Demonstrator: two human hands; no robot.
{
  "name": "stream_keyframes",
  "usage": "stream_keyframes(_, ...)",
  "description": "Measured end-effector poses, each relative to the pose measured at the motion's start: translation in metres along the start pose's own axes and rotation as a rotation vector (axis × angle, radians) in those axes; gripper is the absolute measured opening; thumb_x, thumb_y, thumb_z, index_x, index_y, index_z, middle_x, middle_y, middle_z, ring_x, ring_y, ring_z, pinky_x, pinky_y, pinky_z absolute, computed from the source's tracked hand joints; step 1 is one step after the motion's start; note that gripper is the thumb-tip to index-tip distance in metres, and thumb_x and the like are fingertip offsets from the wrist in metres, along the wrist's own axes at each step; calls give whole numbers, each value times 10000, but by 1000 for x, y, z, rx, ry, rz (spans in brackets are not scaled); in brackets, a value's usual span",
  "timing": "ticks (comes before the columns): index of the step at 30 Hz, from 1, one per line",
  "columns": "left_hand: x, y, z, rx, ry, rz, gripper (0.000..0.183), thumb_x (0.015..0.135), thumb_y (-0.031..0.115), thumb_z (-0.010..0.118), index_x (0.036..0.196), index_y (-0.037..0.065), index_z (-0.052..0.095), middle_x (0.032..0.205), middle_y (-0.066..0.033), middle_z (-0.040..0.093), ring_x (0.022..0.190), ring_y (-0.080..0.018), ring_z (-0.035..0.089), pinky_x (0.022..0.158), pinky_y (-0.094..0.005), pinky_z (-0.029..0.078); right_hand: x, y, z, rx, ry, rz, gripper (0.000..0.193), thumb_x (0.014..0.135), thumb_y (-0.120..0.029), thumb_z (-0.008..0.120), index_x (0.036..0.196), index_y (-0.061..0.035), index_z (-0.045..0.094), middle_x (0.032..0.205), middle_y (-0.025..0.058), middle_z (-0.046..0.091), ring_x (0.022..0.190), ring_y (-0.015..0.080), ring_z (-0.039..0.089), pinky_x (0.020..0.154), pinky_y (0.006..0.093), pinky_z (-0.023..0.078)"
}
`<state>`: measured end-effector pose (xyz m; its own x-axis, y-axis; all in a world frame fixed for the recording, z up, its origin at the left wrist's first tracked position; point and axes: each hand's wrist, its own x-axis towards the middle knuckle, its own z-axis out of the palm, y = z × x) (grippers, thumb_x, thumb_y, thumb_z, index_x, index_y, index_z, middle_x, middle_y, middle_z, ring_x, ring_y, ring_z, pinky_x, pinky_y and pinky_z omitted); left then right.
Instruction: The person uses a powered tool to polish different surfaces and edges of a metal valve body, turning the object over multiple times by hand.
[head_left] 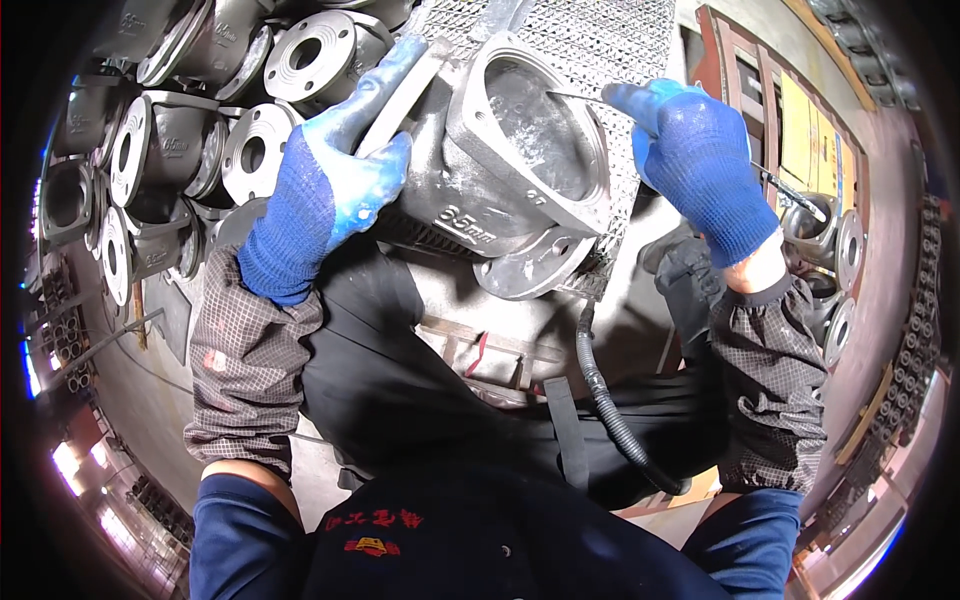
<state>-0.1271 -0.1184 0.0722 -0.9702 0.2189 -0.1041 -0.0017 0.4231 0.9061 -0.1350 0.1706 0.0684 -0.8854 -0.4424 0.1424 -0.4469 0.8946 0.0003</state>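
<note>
A grey cast-metal valve body (430,150) lies tilted on a mesh-topped bench in front of me, its wide round opening facing up and to the right. My left hand (345,150), in a blue coated glove, grips the flange on the casting's left side, thumb on one face and fingers on the other. In a matching glove, my right hand (690,135) is closed around a thin metal rod (575,96). The rod's tip reaches inside the rim of the opening. Most of the rod's grip is hidden by the fingers.
Similar flanged castings (165,145) are stacked at the left. More castings (835,240) stand at the right, near a reddish-brown frame (740,80) with yellow board. The mesh bench top (640,50) extends behind the casting. A ribbed grey hose (605,400) hangs beside my legs.
</note>
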Motion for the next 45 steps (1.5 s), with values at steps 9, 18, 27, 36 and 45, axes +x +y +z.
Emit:
stream_keyframes(9, -1, 5, -2, 3, -30, -24, 546, 826, -2, 534, 1363, 84, 481, 883, 10, 572, 569, -12, 442, 510, -162, 399, 1, 9, 13, 95, 76, -3, 341, 814, -18, 522, 1050, -192, 695, 847, 92, 672, 658, 255, 639, 641, 344, 541)
stream_keyframes(18, -2, 9, -3, 18, -32, -24, 572, 810, -34, 524, 1373, 44, 460, 1079, 5, 590, 638, 0, 426, 561, -151, 388, 1, 3, 7, 121, -171, 71, 324, 817, -47, 527, 1062, -186, 686, 885, 78, 699, 726, 221, 680, 681, 355, 565)
stream_keyframes(27, -6, -3, 0, -1, -10, 69, 574, 807, -7, 524, 1375, 19, 447, 1135, -11, 582, 717, -11, 467, 631, -151, 415, -41, 3, 1, 988, 170, 603, 285, 874, -56, 533, 1145, -3, 606, 883, 134, 698, 651, 120, 625, 585, 255, 505)
stream_keyframes(36, -20, -2, 0, -43, 55, -173, 587, 836, 41, 547, 1408, 94, 424, 968, -1, 614, 626, -12, 468, 559, -175, 436, -101, -76, 7, 1780, 401, 1031, 492, 864, -191, 491, 1276, 77, 468, 1013, 155, 659, 703, 92, 569, 566, 174, 423)
stream_keyframes(45, -22, -24, -14, -163, 40, -105, 579, 835, 29, 559, 1395, 18, 413, 967, -20, 616, 755, -61, 534, 689, -194, 463, -55, -115, 75, 1617, 452, 1210, 335, 894, -72, 484, 1197, 60, 539, 994, 130, 654, 838, 178, 596, 744, 287, 473)
